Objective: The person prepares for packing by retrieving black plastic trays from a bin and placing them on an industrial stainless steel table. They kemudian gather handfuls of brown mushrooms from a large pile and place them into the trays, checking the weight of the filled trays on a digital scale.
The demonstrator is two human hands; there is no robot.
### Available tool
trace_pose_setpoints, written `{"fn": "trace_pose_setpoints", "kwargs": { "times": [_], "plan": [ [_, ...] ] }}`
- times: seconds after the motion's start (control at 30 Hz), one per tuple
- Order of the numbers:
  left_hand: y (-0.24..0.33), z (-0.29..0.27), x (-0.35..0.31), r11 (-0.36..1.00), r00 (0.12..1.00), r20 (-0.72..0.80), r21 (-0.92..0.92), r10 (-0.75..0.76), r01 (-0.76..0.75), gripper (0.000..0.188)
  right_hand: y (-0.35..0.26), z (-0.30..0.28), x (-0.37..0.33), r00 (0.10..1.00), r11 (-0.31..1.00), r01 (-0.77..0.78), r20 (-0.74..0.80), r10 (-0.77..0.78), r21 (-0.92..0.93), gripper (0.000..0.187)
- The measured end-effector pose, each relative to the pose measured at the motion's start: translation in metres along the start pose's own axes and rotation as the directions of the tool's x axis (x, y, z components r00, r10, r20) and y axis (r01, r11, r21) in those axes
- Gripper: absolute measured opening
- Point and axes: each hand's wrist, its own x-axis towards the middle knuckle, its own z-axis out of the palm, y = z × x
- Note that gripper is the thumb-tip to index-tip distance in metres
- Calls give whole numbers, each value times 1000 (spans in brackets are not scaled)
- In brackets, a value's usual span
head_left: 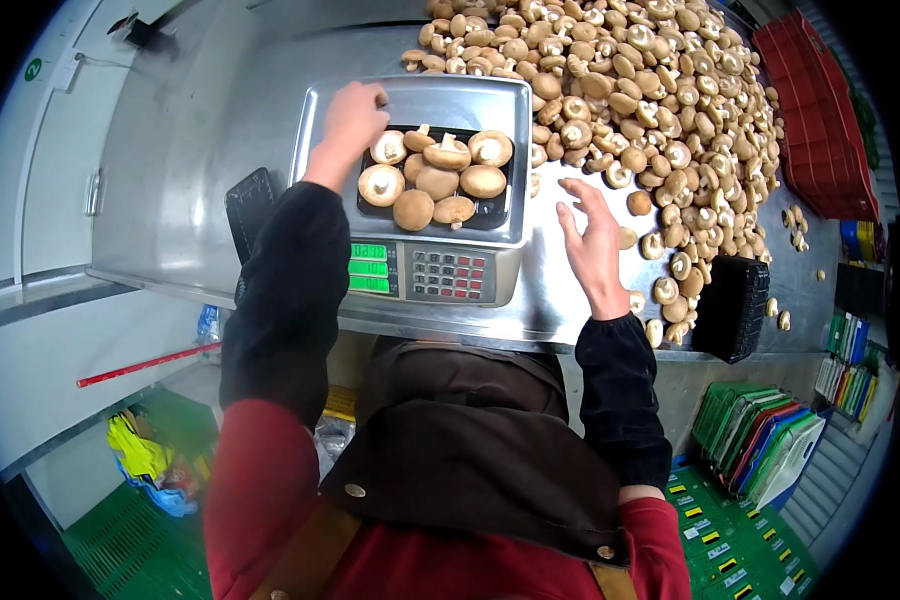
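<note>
On a digital weighing scale with a steel pan sits a black tray with several brown-capped mushrooms in it. Some lie cap up, others show pale undersides and stems. Over the left part of the pan, beside the tray's upper left corner, is my left hand. Its fingers are curled in, and whatever they may hold is hidden. My right hand hovers right of the scale, fingers apart and holding nothing. Close to it are loose mushrooms at the edge of a large mushroom heap.
A steel table carries everything. Black trays are stacked at its right front edge; a dark flat object lies left of the scale. A red crate stands far right. Below are colourful hanging boards and green crates.
</note>
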Motion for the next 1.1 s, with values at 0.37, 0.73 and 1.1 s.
{"fn": "trace_pose_setpoints", "kwargs": {
  "times": [0.37, 0.73, 1.1],
  "plan": [
    [-29, 3, -33, 571, 909, -175, -817, -378, 81, 21, -36, 25, 11, 991, 977, 134, -39, -130, 168, 26],
    [21, -15, -97, 850, 891, -60, -276, 450, -448, 87, -67, 48, 12, 937, 942, 318, 186, -295, -108, 89],
    [14, -24, -78, 828, 828, 75, -137, 556, -544, 107, -53, 63, 51, 902, 915, 385, 261, -345, -121, 82]
  ]
}}
